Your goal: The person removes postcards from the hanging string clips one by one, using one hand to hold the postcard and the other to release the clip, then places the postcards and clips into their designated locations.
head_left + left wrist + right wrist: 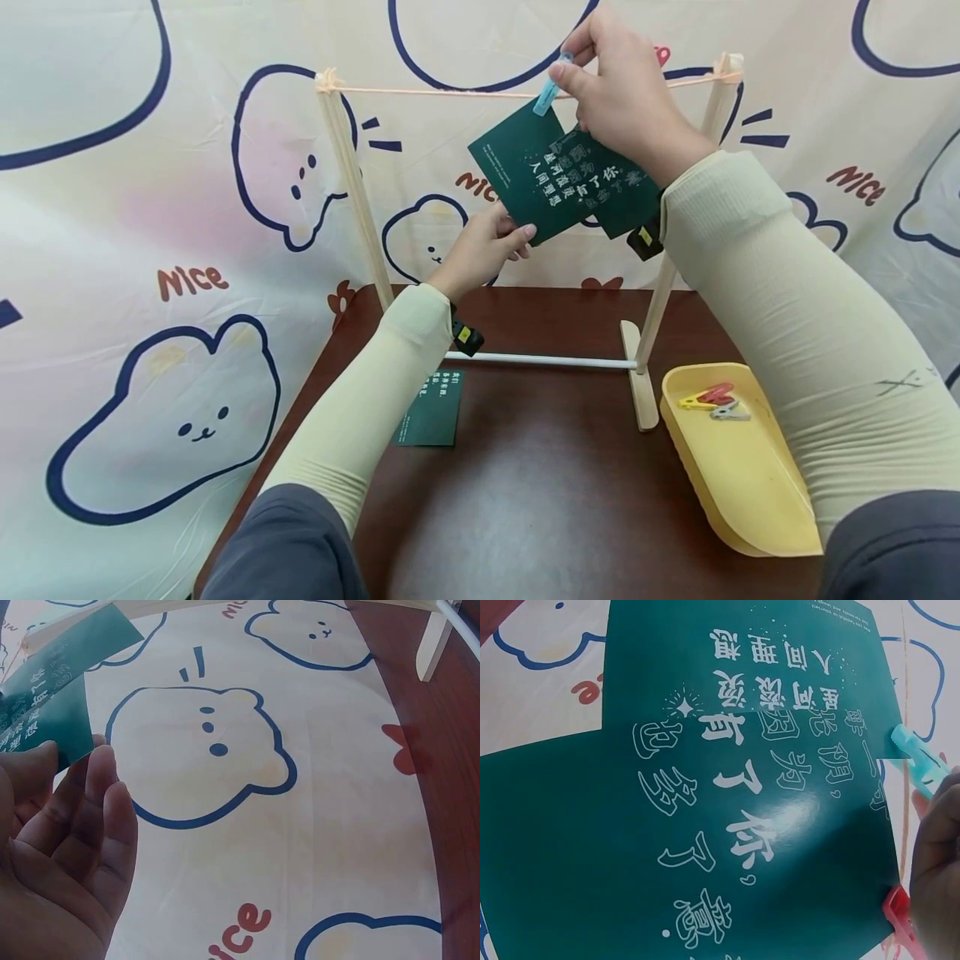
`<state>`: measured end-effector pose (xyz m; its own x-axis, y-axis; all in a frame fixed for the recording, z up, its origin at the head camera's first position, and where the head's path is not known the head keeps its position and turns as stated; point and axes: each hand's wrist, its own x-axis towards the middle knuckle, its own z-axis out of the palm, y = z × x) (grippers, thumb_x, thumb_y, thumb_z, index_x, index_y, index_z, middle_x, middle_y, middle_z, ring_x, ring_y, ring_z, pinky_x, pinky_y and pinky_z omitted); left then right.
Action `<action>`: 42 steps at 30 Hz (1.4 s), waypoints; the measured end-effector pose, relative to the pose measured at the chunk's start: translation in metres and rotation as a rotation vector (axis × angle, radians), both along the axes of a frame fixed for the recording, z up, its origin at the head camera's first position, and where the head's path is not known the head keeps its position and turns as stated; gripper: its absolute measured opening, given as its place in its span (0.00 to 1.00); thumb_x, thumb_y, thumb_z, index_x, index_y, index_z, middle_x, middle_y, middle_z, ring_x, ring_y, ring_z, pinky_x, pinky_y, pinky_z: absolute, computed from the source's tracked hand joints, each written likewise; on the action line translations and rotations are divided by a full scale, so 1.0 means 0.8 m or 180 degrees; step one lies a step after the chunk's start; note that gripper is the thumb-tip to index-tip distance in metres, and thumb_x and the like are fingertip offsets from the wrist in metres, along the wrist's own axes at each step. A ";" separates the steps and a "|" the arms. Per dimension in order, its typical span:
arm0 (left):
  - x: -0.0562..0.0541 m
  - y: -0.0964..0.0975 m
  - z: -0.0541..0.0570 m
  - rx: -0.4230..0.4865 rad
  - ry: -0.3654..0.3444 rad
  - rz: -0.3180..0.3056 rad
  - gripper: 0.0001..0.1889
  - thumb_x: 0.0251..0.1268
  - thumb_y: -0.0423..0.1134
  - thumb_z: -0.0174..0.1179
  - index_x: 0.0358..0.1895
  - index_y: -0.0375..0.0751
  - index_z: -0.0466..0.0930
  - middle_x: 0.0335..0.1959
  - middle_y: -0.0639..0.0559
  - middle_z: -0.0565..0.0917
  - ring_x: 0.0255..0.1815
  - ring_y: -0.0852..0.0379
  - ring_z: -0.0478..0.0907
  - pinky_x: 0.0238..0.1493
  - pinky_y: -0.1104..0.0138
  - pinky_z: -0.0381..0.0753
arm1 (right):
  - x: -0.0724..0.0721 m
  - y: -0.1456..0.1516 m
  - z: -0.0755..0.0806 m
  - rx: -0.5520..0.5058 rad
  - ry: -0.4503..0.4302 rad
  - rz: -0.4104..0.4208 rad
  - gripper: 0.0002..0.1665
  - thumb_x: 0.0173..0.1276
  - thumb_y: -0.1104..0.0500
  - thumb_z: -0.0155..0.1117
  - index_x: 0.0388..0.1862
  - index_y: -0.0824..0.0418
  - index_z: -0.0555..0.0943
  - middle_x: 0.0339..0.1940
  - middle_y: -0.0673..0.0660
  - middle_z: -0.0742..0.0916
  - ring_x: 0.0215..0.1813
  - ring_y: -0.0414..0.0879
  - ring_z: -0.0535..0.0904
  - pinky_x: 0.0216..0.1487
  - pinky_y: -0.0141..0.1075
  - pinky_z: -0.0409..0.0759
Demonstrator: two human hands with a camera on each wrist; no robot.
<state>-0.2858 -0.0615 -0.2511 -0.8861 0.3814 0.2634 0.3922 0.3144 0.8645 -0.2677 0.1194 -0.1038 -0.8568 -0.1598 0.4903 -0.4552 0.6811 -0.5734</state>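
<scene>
A dark green card [517, 167] with white writing hangs tilted by the string [435, 92] of a wooden frame. My left hand [483, 250] pinches its lower corner between thumb and fingers. Up at the string, my right hand [626, 92] pinches a light blue clothespin [552, 87], whose tip is on the card's top edge. Overlapping it on the right is a second green card [622, 196]; a red clothespin [900, 911] is at that card's edge in the right wrist view. Whether the blue clothespin also bites the string, I cannot tell.
Wooden posts [356, 192] with feet and a white crossbar [547, 360] form the frame on the brown table [517, 500]. Another green card [431, 412] lies beneath my left forearm. A yellow tray [738, 492] at right holds several clothespins [716, 398]. Behind hangs a patterned cloth.
</scene>
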 end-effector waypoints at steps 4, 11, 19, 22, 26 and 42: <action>0.001 -0.001 -0.001 -0.0055 0.0008 0.0035 0.23 0.71 0.44 0.55 0.68 0.50 0.69 0.36 0.48 0.84 0.39 0.50 0.80 0.45 0.64 0.79 | 0.000 0.002 -0.001 -0.0019 0.0015 0.0009 0.24 0.74 0.45 0.50 0.63 0.53 0.68 0.53 0.51 0.75 0.33 0.44 0.75 0.45 0.33 0.79; 0.001 -0.005 -0.004 -0.0045 0.0087 0.0024 0.22 0.72 0.45 0.55 0.66 0.50 0.70 0.36 0.49 0.84 0.39 0.49 0.80 0.45 0.63 0.79 | 0.002 0.002 0.000 -0.0014 0.0040 0.0028 0.24 0.74 0.46 0.49 0.64 0.54 0.68 0.53 0.50 0.74 0.31 0.43 0.74 0.44 0.32 0.78; 0.000 -0.008 -0.005 -0.0059 0.0214 0.0039 0.22 0.73 0.44 0.55 0.67 0.48 0.70 0.35 0.50 0.84 0.36 0.52 0.80 0.44 0.64 0.79 | 0.008 0.000 0.005 0.0024 0.0069 0.0029 0.23 0.75 0.47 0.48 0.64 0.54 0.68 0.51 0.50 0.73 0.30 0.41 0.73 0.43 0.30 0.76; 0.000 -0.009 -0.004 -0.0078 0.0222 0.0040 0.22 0.73 0.44 0.55 0.67 0.48 0.70 0.35 0.51 0.85 0.36 0.53 0.80 0.44 0.64 0.79 | 0.009 -0.001 0.005 0.0031 0.0081 0.0020 0.23 0.76 0.47 0.47 0.64 0.55 0.68 0.51 0.50 0.73 0.31 0.41 0.73 0.43 0.30 0.76; 0.001 -0.010 -0.002 -0.0056 0.0222 0.0024 0.22 0.73 0.43 0.55 0.67 0.48 0.70 0.36 0.51 0.85 0.36 0.53 0.80 0.44 0.63 0.79 | 0.009 -0.001 0.006 0.0065 0.0096 -0.0036 0.23 0.76 0.47 0.46 0.64 0.55 0.68 0.51 0.49 0.73 0.32 0.41 0.74 0.44 0.31 0.76; 0.006 -0.012 0.002 -0.0068 0.0160 0.0052 0.22 0.73 0.43 0.54 0.68 0.50 0.69 0.41 0.51 0.85 0.37 0.53 0.79 0.46 0.63 0.78 | 0.009 0.003 0.009 0.0067 0.0127 -0.0147 0.23 0.77 0.46 0.45 0.64 0.54 0.70 0.52 0.48 0.73 0.38 0.41 0.73 0.50 0.30 0.77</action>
<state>-0.2809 -0.0710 -0.2491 -0.8781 0.3729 0.2997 0.4296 0.3392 0.8369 -0.2608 0.1217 -0.0969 -0.8432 -0.1313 0.5213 -0.4454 0.7137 -0.5407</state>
